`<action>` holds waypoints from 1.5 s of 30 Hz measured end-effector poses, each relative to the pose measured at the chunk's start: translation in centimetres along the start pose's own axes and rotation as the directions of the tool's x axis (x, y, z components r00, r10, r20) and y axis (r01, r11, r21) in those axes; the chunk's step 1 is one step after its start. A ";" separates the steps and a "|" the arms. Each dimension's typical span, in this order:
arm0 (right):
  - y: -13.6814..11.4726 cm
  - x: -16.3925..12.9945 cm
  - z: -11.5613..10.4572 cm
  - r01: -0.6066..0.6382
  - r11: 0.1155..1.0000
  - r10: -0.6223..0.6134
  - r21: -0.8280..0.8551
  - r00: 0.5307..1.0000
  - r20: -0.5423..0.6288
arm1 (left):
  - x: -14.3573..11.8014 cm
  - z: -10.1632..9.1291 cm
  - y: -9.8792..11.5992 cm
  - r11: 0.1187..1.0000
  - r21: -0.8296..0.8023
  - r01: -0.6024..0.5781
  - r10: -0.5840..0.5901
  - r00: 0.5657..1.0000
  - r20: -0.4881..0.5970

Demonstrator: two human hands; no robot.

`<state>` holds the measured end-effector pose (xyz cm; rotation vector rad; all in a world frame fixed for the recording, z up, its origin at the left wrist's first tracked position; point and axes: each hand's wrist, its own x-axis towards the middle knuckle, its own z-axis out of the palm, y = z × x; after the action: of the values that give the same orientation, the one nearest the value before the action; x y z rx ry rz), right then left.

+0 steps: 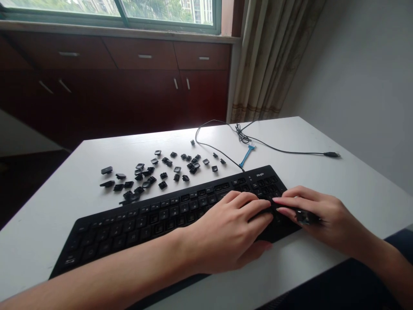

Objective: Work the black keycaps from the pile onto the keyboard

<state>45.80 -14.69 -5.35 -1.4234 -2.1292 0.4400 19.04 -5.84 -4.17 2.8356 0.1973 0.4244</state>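
A black keyboard (174,211) lies at a slant across the white table, with several of its keycaps gone and bare sockets showing. Over its right part rests my left hand (238,228), fingers stretched toward the number pad and covering many keys. My right hand (322,211) is closed at the keyboard's right end, its fingertips over the number pad. Between its fingers and palm shows a small dark, shiny object (308,217), whose kind I cannot make out. Loose black keycaps (163,175) are scattered behind the keyboard, some upright and some overturned.
A blue brush-like tool (248,155) lies behind the keyboard. The keyboard's black cable (243,135) is bundled near the far edge, its USB plug (332,154) toward the right. Beyond the white table (361,172) stand dark red cabinets (145,94) and a curtain (267,64).
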 end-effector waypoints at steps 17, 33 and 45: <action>-5.2 6.8 2.1 0.023 0.378 0.432 0.925 0.880 -0.199 | -4.1 -2.6 1.2 0.997 0.051 0.052 -0.052 0.999 -0.012; -4.9 5.6 4.4 -0.151 0.593 0.429 0.791 0.890 -0.152 | -7.6 -2.0 1.8 0.984 0.141 0.110 -0.094 0.989 -0.116; -5.7 5.8 -0.1 0.017 0.552 0.417 0.834 0.860 -0.294 | -7.8 -2.0 1.7 0.989 0.089 0.120 -0.111 0.989 -0.100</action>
<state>39.86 -11.62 -0.78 -1.0425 -1.0713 0.9294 11.18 -8.37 -3.95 2.8793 0.4084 0.5388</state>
